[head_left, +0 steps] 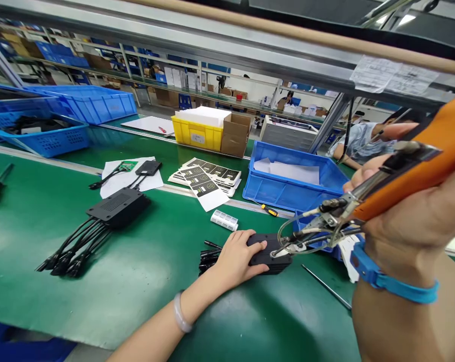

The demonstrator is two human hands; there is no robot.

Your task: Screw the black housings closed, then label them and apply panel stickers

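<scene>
My left hand (242,254) lies over a black ribbed box (267,244), its fingers across the top and the thumb along the near side, gripping it against the green bench. Short black cables (209,257) stick out from the box's left end, partly behind my wrist. In my right hand (420,221) is an orange power screwdriver (408,166) with a metal nozzle and thin clear hoses. Its tip meets the top of the box near the right corner. Whether a screw is under the tip cannot be made out.
A second black box (118,207) with cables lies left on the bench. Printed label sheets (208,181), a white roll (224,220) and a small screwdriver (269,210) lie beyond. Blue bins (288,191) and a yellow bin (197,134) stand behind. A metal rod (325,286) lies right.
</scene>
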